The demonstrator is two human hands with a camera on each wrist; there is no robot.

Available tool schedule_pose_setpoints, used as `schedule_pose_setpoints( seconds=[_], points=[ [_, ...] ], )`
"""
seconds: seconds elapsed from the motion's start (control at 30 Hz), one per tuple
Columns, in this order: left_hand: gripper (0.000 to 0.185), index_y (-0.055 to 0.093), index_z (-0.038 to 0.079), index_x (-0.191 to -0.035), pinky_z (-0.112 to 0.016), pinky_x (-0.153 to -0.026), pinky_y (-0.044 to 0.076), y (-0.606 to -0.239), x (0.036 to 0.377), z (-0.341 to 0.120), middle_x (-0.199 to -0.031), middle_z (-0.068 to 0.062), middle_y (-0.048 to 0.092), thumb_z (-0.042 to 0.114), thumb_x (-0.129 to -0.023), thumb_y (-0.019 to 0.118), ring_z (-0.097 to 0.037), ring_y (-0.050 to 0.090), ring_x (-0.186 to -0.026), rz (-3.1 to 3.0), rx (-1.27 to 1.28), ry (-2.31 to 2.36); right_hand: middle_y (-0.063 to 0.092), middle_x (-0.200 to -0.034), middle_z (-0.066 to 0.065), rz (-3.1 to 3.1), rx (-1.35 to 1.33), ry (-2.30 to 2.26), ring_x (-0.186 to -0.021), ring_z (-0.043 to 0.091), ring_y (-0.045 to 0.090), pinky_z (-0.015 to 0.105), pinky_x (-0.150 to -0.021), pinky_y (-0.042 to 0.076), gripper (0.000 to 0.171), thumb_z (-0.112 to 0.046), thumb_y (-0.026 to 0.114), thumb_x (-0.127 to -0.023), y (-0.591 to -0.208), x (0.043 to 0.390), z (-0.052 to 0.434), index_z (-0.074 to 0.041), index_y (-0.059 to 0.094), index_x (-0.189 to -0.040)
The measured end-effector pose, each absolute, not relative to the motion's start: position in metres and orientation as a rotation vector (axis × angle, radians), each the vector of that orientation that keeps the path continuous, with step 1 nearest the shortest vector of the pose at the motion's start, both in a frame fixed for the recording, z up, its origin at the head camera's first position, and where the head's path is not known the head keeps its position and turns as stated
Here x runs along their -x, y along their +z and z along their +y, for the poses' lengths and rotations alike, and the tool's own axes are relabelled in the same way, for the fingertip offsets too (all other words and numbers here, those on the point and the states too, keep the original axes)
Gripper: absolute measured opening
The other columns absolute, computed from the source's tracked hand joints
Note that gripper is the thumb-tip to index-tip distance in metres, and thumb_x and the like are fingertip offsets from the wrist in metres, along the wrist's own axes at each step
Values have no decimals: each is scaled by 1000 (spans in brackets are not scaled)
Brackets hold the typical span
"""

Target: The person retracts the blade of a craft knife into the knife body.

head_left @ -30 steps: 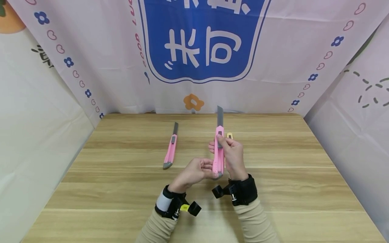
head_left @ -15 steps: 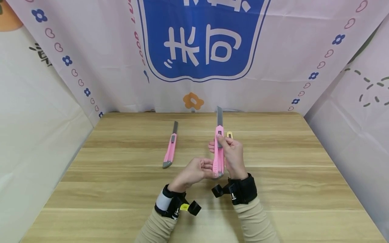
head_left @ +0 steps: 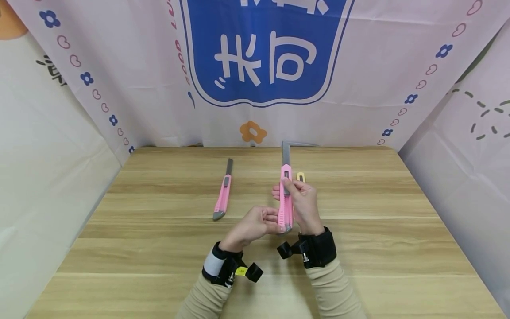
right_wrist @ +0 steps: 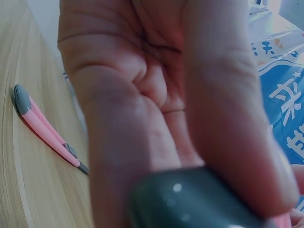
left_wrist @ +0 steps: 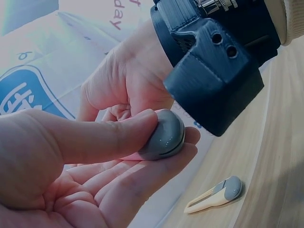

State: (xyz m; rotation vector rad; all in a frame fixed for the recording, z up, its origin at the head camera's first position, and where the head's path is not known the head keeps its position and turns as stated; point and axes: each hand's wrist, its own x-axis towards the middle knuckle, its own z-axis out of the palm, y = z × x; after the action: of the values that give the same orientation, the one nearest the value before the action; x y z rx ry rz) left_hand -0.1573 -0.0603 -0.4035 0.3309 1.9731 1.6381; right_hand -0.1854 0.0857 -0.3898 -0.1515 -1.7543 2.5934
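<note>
A pink utility knife (head_left: 285, 210) with its grey blade (head_left: 286, 153) extended is held above the table, blade pointing away. My right hand (head_left: 306, 201) grips it midway, thumb lying near the slider. My left hand (head_left: 255, 226) pinches its grey end cap (left_wrist: 166, 135) between thumb and fingers, plain in the left wrist view. A second pink utility knife (head_left: 224, 192), blade also out, lies on the table to the left. A yellow utility knife (head_left: 301, 177) lies right of the held one, mostly hidden behind my right hand; its grey end shows in the left wrist view.
The wooden table (head_left: 159, 261) ends at a printed cloth (head_left: 350, 119) hanging along its back. White cloth walls stand on both sides. Each wrist wears a black strap (head_left: 318, 250) with a camera mount that sticks out inward, the two mounts close together.
The held knife and both hands have shifted very slightly left, and its blade tip sits a little lower in the view. Both grips look the same. The knives on the table have not moved.
</note>
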Motion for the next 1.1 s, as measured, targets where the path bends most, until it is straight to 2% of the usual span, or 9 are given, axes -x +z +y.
schedule_pose_setpoints(
  seconds=[0.4,0.53,0.8,1.1],
  points=[
    [38,58,-5,-125,-27,-89,59,-405,158,-63,-117,-22,69,1,-88,64,-19,70,-101,1942,-307,1640,74,-69,-3,-1840,157,2588,-69,11,74,31,-74,63,34,-10,56,-97,-388,185,88,13,58,-122],
    [39,57,-4,-125,-28,-90,59,-403,158,-62,-119,-22,68,3,-88,65,-19,70,-103,1933,-282,1653,76,-74,0,-1833,164,2586,-71,11,74,30,-75,63,33,-11,57,-96,-387,185,88,11,59,-121],
    [35,60,-4,-122,-26,-88,57,-405,160,-62,-115,-21,70,4,-88,65,-9,69,-92,1931,-232,1701,75,-77,-5,-1823,179,2566,-77,8,74,27,-79,62,35,-17,55,-98,-388,187,90,8,59,-122],
    [34,61,-3,-119,-29,-90,57,-405,159,-61,-115,-21,70,7,-87,67,-10,69,-93,1953,-212,1718,74,-68,-3,-1861,248,2585,-67,10,73,27,-70,63,42,-24,55,-98,-386,187,87,11,59,-120]
  ],
)
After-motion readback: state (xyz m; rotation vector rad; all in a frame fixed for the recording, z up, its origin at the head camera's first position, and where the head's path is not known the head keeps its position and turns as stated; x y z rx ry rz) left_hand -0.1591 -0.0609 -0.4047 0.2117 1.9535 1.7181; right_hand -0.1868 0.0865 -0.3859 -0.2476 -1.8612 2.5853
